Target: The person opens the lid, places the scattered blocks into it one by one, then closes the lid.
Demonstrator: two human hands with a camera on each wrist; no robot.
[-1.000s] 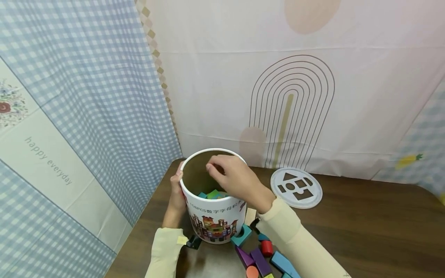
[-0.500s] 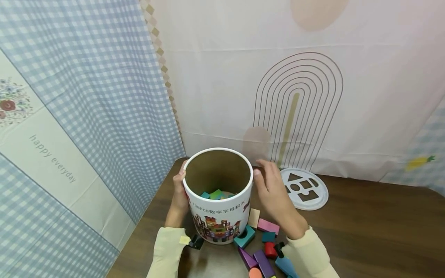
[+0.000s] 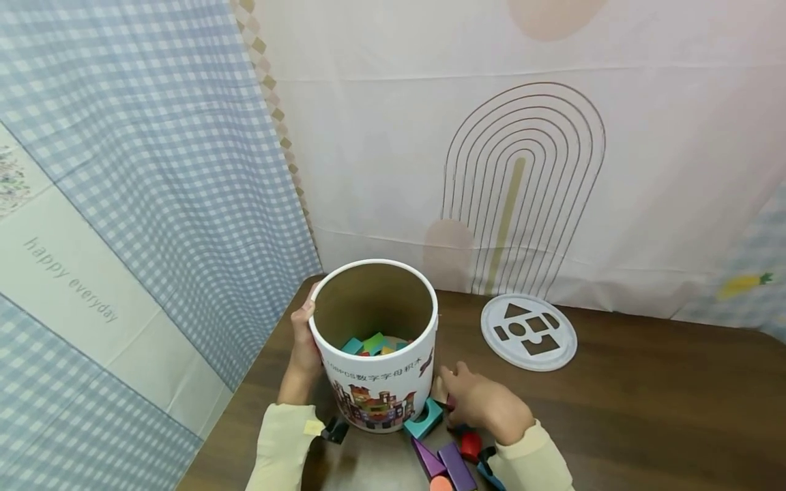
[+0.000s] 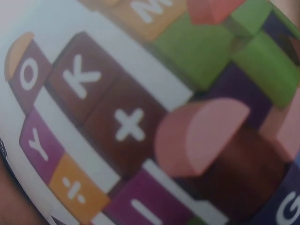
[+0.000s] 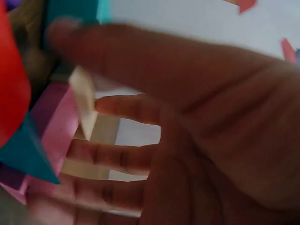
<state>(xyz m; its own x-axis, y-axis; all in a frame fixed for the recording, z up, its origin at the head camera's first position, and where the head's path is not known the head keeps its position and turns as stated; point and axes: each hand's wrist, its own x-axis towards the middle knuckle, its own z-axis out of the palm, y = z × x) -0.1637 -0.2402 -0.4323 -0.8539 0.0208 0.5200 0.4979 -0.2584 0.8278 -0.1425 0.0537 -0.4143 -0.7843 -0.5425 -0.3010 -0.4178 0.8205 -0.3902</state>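
Observation:
A white printed bucket (image 3: 377,382) stands on the table, with several colored blocks (image 3: 371,344) visible inside. My left hand (image 3: 303,348) holds it at the left side near the rim; the left wrist view shows only the bucket's printed wall (image 4: 126,122). Low beside its right side, my right hand (image 3: 485,406) reaches among loose blocks. In the right wrist view, its fingers extend by a pink block (image 5: 61,126) and a plain wooden block (image 5: 84,103), thumb held apart. A red cylinder (image 3: 471,447) and a teal arch block (image 3: 424,424) lie close by.
A round white lid (image 3: 529,333) with shaped cutouts lies on the table behind my right hand. Purple blocks (image 3: 456,467) and an orange round block (image 3: 441,484) are at the front. Curtains (image 3: 381,150) hang behind and to the left of the table.
My right hand has come out of the bucket, passed over its right side and lowered to the loose blocks. The left hand keeps its hold on the bucket.

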